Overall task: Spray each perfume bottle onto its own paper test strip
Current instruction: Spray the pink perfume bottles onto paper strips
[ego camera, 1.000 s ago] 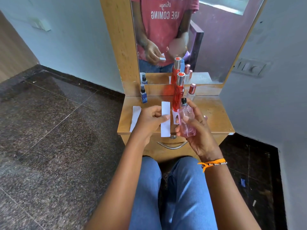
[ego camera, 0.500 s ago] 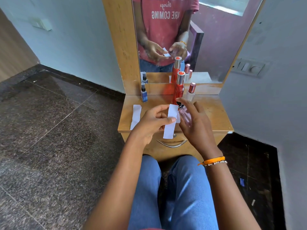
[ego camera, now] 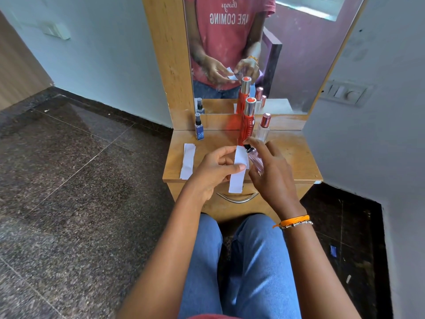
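Home bedroom — mirrored dressing table [ego camera: 296, 155]

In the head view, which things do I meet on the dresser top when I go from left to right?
Blue bottle → stack of paper strips → held paper strip → pink bottle in the right hand.

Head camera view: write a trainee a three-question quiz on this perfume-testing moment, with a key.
1. True or false: the left hand pinches a white paper test strip.
2. Which bottle does the right hand hold?
A. the small clear pink glass bottle
B. the tall red bottle with a silver cap
C. the small dark blue spray bottle
3. Fill in: spare white paper strips lie on the wooden dresser top, to the ___ of the held strip.

Key: 1 true; 2 A; 3 left.
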{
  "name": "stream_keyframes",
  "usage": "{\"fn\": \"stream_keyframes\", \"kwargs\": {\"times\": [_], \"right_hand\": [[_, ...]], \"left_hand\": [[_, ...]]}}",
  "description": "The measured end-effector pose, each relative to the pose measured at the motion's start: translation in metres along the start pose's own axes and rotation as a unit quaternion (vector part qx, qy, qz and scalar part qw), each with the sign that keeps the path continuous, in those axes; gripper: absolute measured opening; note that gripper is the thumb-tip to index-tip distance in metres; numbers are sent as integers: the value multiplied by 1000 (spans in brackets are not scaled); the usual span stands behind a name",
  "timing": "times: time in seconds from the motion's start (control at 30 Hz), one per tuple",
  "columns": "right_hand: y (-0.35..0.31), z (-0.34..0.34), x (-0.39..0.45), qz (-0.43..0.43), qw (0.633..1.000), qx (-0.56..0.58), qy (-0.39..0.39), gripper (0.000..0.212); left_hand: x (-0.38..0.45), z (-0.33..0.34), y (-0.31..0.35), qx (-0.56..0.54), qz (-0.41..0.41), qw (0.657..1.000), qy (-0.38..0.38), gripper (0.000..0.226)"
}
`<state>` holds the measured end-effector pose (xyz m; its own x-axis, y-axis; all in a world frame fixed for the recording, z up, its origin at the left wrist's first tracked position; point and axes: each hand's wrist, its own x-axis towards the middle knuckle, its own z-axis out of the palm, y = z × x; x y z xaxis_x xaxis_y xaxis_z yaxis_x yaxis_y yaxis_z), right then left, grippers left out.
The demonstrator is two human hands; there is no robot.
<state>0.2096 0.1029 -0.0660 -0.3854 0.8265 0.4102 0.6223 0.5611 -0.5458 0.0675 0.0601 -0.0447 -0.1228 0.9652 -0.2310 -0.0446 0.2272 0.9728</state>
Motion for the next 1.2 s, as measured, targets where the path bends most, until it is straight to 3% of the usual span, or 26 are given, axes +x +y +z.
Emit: {"fn": "stream_keyframes", "kwargs": {"times": [0.2, 0.33, 0.43, 0.6, 0.97, 1.2], "right_hand": [[-2, -2, 0, 10, 999, 45, 18, 62], [4, -4, 2, 32, 989, 123, 80, 56], [12, -6, 5, 81, 968, 202, 127, 62], [38, -10, -2, 227, 934, 208, 184, 45], [63, -8, 11, 240, 961, 97, 101, 55], [76, -14, 9, 246, 950, 142, 129, 52]], "left_hand": [[2, -1, -2, 3, 3, 1000, 10, 43], [4, -1, -5, 31, 11, 999, 39, 42], [6, 1, -7, 49, 7, 996, 73, 39], [14, 15, -12, 90, -2, 989, 114, 39], [62, 60, -14, 154, -3, 983, 99, 29], [77, 86, -15, 245, 36, 962, 110, 29]]}}
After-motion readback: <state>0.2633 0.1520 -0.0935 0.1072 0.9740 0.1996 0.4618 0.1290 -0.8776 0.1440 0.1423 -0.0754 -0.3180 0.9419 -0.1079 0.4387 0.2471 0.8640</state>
